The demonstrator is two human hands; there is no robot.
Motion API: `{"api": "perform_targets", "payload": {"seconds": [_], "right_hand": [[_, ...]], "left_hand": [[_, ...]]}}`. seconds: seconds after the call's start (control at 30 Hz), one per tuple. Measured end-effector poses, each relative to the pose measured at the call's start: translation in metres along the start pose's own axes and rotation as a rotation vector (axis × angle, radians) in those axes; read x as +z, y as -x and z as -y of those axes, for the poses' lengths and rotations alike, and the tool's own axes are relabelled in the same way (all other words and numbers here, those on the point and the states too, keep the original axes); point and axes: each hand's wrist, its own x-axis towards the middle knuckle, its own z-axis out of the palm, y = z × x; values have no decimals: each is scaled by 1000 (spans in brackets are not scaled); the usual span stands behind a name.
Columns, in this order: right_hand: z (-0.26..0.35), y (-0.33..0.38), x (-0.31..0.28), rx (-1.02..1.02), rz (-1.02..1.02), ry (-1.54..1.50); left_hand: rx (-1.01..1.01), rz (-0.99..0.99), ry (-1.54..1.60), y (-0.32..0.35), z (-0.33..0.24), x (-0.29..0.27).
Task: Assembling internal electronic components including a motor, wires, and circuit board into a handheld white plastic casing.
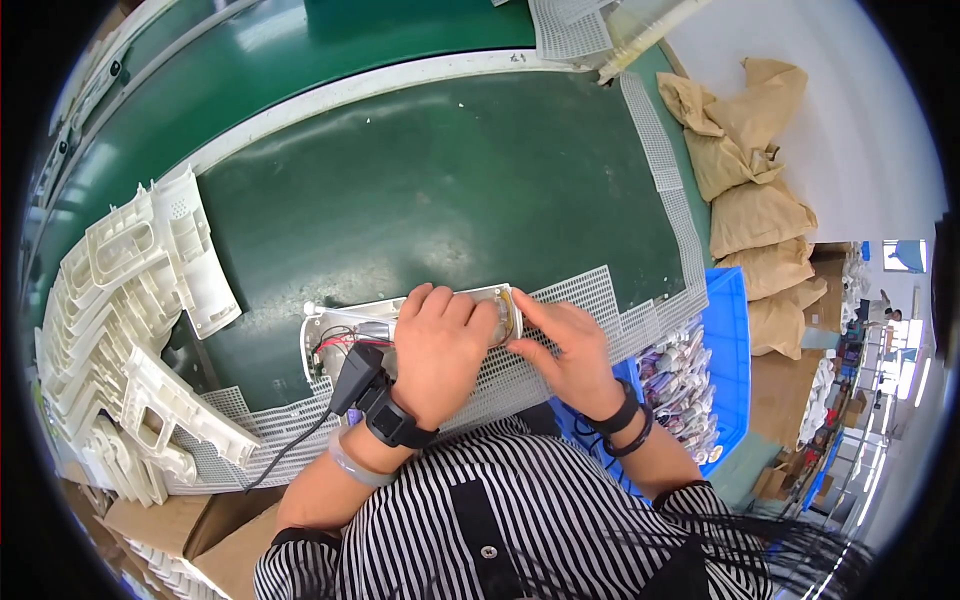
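Lying just below the frame's centre: one white housing [370, 309], long axis left to right, slanting slightly up the frame rightward; end with red wires [336, 343] pointing left. Left hand [440, 350]: across its middle, fingers together, grip hidden from where I stand. Right hand [572, 350]: thumb and forefinger clamped on its right end.

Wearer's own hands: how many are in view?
2: the left hand over the white housing, the right hand at its right end. Neither is fully hidden.
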Motion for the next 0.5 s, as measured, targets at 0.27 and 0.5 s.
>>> {"api": "perform_targets", "payload": {"seconds": [0.27,0.5], "right_hand": [[4,-1,-25,53,71,62],[4,-64,-58,-308,291,83]], "left_hand": [[-116,-127,134,-1,-14,-56],[-271,79,-179,50,7,-118]]}}
